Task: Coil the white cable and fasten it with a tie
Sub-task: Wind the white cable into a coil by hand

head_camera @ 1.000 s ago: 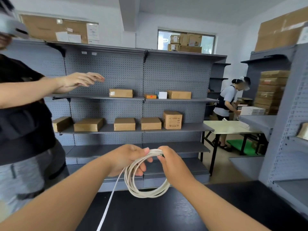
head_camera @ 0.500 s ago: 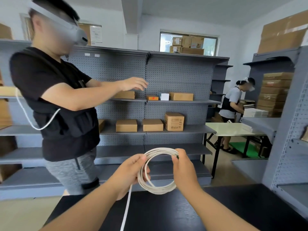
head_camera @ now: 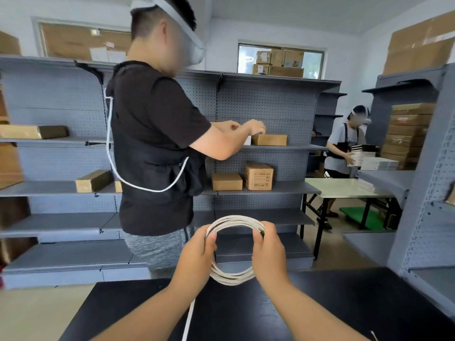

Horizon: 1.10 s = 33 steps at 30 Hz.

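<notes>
White cable [head_camera: 232, 279] is hanging as a coil of several turns between both hands, low in the middle of the view, held up above the black table [head_camera: 344, 303]. At the coil's 9 o'clock the left hand [head_camera: 197, 252] is gripping the bundled turns with its fingers curled round them. A loose tail [head_camera: 188, 321] is dropping from under that hand towards 6 o'clock and running off the bottom edge. At 3 o'clock the right hand [head_camera: 268, 252] is pinching the turns between thumb and fingertips.

A second ago both hands were meeting at the top of the loop. Now they are sitting apart on its two sides, and the ring is facing the camera more squarely. Judging by the tail, the winding is not yet finished, and no tie is showing on the coil.

A person in a black top [head_camera: 152, 143] is now standing behind the coil, where only an arm was showing before. Further right, a cardboard box [head_camera: 259, 176] on the shelf is carrying a printed panel with handling symbols, too small to read. No brand is legible anywhere.
</notes>
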Each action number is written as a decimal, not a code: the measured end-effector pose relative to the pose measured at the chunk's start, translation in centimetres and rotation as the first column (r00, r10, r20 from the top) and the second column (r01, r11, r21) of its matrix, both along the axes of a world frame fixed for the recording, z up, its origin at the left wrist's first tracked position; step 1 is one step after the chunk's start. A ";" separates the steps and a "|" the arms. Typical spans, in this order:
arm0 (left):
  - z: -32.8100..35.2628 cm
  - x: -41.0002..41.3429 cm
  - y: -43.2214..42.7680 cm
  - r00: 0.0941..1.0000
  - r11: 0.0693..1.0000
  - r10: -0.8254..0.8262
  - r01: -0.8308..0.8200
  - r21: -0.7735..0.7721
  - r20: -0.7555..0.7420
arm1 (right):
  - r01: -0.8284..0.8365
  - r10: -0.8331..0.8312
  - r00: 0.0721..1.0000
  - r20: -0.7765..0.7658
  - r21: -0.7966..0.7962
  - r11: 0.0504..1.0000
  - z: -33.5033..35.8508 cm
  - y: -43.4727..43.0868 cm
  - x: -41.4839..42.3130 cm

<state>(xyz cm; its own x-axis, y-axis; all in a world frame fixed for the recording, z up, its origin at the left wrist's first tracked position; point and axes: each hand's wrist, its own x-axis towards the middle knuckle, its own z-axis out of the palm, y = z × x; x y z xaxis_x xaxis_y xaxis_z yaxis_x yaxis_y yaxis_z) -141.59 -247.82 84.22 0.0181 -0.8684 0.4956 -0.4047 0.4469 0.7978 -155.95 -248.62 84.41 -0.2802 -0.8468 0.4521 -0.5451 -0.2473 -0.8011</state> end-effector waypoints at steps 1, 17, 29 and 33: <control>0.2 0.1 0.0 0.999 1.000 0.022 -0.021 -0.022 0.030 | -0.021 0.021 1.000 0.012 0.026 0.999 -0.1 0.0 0.0; 5.3 1.0 -1.3 0.677 0.994 0.000 0.079 -0.073 0.736 | -0.264 0.299 0.933 -0.202 0.186 0.946 1.6 0.9 0.1; 1.9 1.0 0.0 0.974 0.960 -0.208 0.186 0.209 0.091 | -0.161 0.172 0.975 -0.141 0.091 0.983 1.7 0.9 -0.8; 1.2 0.4 0.4 0.989 0.968 -0.147 0.149 0.201 -0.027 | -0.110 0.107 0.993 0.046 0.079 0.991 1.5 0.9 -0.6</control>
<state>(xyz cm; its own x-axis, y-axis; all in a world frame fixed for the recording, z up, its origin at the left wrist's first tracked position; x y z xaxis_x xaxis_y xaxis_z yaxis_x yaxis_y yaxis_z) -141.19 -247.46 85.41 -0.1133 -0.9439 0.3100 -0.3360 0.3301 0.8821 -156.53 -247.75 85.89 -0.2017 -0.9066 0.3707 -0.4843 -0.2366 -0.8423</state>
